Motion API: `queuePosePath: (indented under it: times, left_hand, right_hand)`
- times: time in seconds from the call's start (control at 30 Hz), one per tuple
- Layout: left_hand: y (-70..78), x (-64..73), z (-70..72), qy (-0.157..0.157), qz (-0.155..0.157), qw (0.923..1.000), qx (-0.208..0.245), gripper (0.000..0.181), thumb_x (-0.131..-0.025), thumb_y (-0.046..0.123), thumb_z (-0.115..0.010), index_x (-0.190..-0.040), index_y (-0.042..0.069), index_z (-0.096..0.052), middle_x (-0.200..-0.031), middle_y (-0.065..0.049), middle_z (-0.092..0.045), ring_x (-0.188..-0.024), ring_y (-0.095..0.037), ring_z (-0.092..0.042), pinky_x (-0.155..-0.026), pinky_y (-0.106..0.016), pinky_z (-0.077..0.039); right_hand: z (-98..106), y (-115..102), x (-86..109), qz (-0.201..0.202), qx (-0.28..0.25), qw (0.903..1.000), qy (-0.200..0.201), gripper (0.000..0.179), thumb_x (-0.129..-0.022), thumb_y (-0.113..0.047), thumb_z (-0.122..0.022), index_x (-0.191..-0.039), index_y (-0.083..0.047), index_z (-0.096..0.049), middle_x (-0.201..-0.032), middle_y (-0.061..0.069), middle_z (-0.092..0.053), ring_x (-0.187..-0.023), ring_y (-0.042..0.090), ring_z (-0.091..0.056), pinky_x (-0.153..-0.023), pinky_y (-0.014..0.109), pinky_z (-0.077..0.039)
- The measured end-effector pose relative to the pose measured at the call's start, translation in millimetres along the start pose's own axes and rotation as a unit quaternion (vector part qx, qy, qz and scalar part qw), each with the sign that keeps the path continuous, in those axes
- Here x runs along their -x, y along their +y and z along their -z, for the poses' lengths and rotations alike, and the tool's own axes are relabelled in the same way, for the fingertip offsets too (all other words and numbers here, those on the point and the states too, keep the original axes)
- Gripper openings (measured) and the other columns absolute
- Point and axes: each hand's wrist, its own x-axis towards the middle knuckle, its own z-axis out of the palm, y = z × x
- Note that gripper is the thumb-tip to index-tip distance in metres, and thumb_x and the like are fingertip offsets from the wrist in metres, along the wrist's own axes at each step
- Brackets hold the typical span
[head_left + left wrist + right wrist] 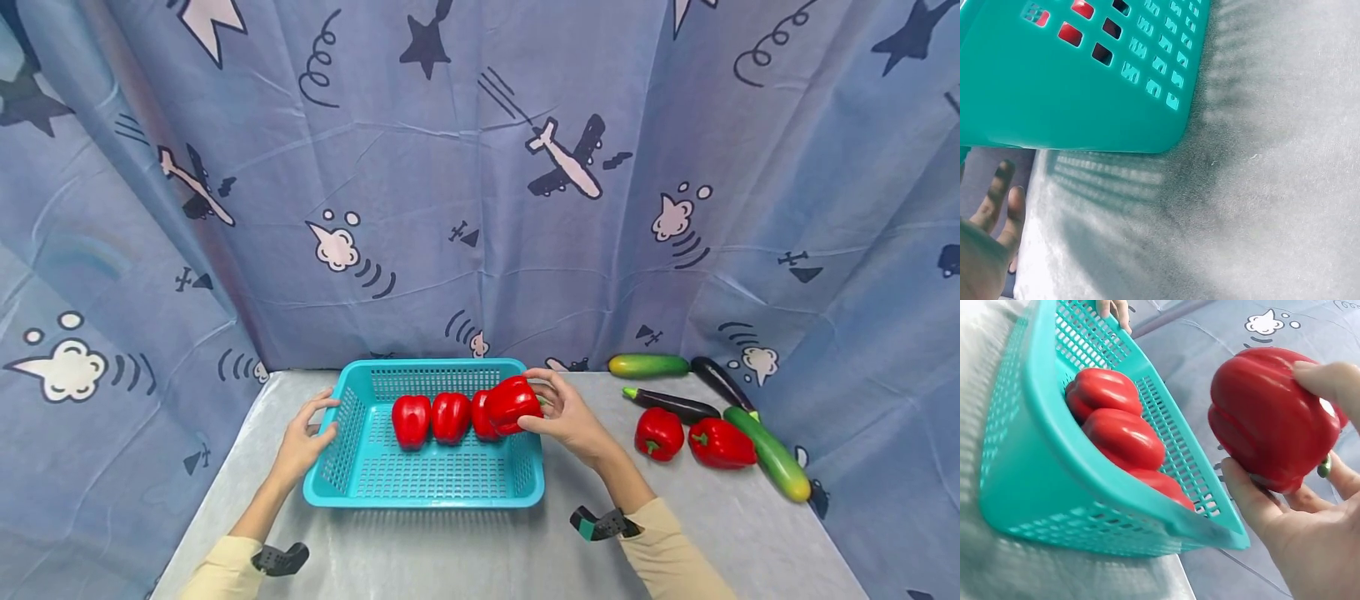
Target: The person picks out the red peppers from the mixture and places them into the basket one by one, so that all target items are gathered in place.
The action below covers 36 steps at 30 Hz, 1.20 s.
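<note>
A turquoise plastic basket (423, 502) stands on the table with three red bell peppers side by side in it, the left one (412, 422), the middle one (452, 418) and the right one (481, 417), partly hidden. My right hand (564, 419) holds another red bell pepper (1272, 419) between thumb and fingers, over the basket's right end. Its green stem (1324, 466) points toward the palm. At the basket's left rim is my left hand (303, 442), fingers spread and loosely bent, fingertips at the rim. The left wrist view shows part of this hand (991, 231) beside the basket wall.
On the table's right lie two more red bell peppers, one (659, 433) beside the other (722, 443). Around them are two eggplants, one nearer (671, 406) and one farther (723, 383), and two green-yellow cucumber-like vegetables (648, 365). A blue patterned curtain (420, 208) hangs behind.
</note>
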Motion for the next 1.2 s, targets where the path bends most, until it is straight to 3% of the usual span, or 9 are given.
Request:
queuePosePath:
  times: [0.13,0.3,0.43,0.67,0.9,1.0,1.2]
  left_hand:
    - [-0.5,0.2,0.3,0.001,-0.002,1.0000,0.003,0.040,-0.091,-0.014,-0.063,-0.130,-0.006,-0.060,-0.152,-0.028,-0.040,-0.122,-0.049,-0.054,-0.084,-0.018,-0.051]
    - [0.7,0.8,0.6,0.000,0.004,1.0000,0.002,0.040,-0.091,-0.013,-0.063,-0.130,-0.006,-0.060,-0.152,-0.027,-0.040,-0.119,-0.049,-0.056,-0.084,-0.022,-0.052]
    - [2.5,0.9,0.8,0.000,0.006,1.0000,0.004,0.040,-0.091,-0.012,-0.063,-0.131,-0.006,-0.059,-0.152,-0.027,-0.040,-0.113,-0.049,-0.059,-0.083,-0.022,-0.053]
    - [4.5,0.7,0.3,0.005,-0.009,0.9999,0.005,0.039,-0.092,-0.013,-0.062,-0.130,-0.009,-0.058,-0.151,-0.029,-0.040,-0.116,-0.051,-0.056,-0.083,-0.019,-0.052]
    - [5.2,0.9,0.0,0.003,-0.005,1.0000,0.002,0.039,-0.092,-0.012,-0.062,-0.130,-0.007,-0.059,-0.151,-0.028,-0.040,-0.115,-0.050,-0.058,-0.084,-0.025,-0.054]
    - [3.8,0.7,-0.1,0.004,-0.002,1.0000,0.002,0.039,-0.091,-0.013,-0.063,-0.130,-0.006,-0.059,-0.151,-0.028,-0.040,-0.119,-0.049,-0.056,-0.085,-0.024,-0.053]
    - [1.7,-0.3,-0.3,0.004,0.004,1.0000,0.002,0.040,-0.091,-0.013,-0.063,-0.130,-0.006,-0.059,-0.151,-0.028,-0.040,-0.111,-0.049,-0.060,-0.082,-0.020,-0.052]
  right_hand:
    - [-6,4,0.2,-0.006,-0.032,0.9995,0.003,0.067,-0.091,0.000,-0.073,-0.147,0.000,-0.036,-0.139,0.025,-0.049,-0.120,0.040,-0.056,-0.089,0.047,-0.055]
    - [-13,8,2.5,-0.020,-0.044,0.9988,0.002,0.066,-0.092,-0.003,-0.073,-0.149,-0.003,-0.040,-0.143,0.023,-0.045,-0.125,0.042,-0.051,-0.088,0.050,-0.055]
    - [-20,8,4.8,-0.039,-0.036,0.9985,0.013,0.063,-0.093,-0.008,-0.074,-0.148,-0.007,-0.045,-0.145,0.022,-0.045,-0.128,0.042,-0.048,-0.087,0.050,-0.056]
    - [-33,7,3.1,-0.036,-0.022,0.9986,0.031,0.052,-0.098,-0.014,-0.070,-0.145,-0.006,-0.049,-0.139,0.023,-0.051,-0.120,0.042,-0.054,-0.083,0.052,-0.057]
    - [-45,5,-2.0,-0.031,-0.029,0.9991,0.005,0.048,-0.097,-0.013,-0.071,-0.142,-0.010,-0.054,-0.138,0.020,-0.051,-0.123,0.042,-0.052,-0.080,0.054,-0.057]
    - [-49,4,-4.0,-0.026,-0.032,0.9991,-0.007,0.049,-0.094,-0.012,-0.074,-0.139,-0.009,-0.055,-0.138,0.020,-0.051,-0.123,0.043,-0.051,-0.081,0.055,-0.057]
    - [-56,2,-7.6,-0.031,-0.012,0.9992,-0.024,0.049,-0.089,-0.009,-0.078,-0.133,-0.003,-0.057,-0.132,0.020,-0.056,-0.116,0.038,-0.057,-0.083,0.049,-0.058]
